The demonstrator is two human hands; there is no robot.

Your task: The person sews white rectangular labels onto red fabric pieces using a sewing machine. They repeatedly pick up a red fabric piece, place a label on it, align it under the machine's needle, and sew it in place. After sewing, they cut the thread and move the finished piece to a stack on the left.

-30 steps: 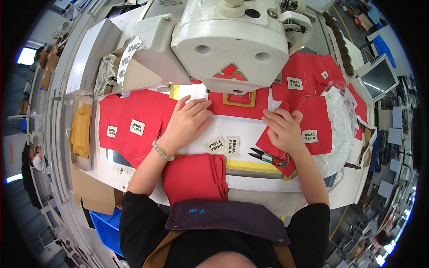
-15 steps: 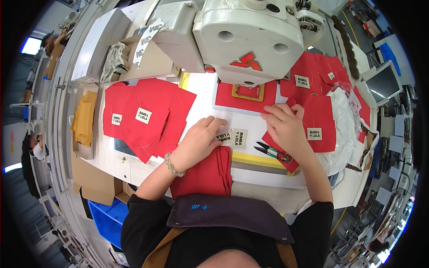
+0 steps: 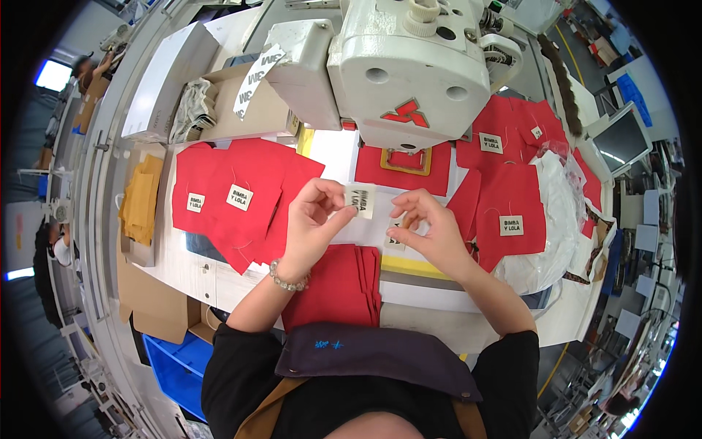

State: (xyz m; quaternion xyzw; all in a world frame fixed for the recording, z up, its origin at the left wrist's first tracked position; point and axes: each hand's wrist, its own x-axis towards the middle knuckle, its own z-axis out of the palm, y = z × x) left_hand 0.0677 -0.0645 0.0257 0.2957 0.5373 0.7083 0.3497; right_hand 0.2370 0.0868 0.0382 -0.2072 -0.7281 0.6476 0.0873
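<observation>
Between the thumb and fingers of my left hand [image 3: 318, 219] is a cream label [image 3: 361, 200] with dark print, held up above the white work surface. To its right, my right hand [image 3: 431, 233] hovers with curved fingers, thumb and forefinger apart and nothing visible between them. A second cream label [image 3: 394, 240] lies beneath it, partly covered by the thumb. Beyond both hands stands a white sewing machine [image 3: 413, 69], its yellow clamp frame [image 3: 406, 171] resting over a red fabric piece [image 3: 368, 165]. A stack of red pieces [image 3: 333, 289] lies near my left wrist.
Red pieces bearing labels are spread at left [image 3: 252, 172] and right [image 3: 493, 212]. A tray of yellow pieces [image 3: 142, 197] and an open cardboard box [image 3: 241, 124] occupy the left side. Crumpled white plastic [image 3: 548, 234] sits at right.
My left hand has picked up a label from the surface and raised it. The right hand has moved left and down toward the other label, and the thread snips are now mostly hidden.
</observation>
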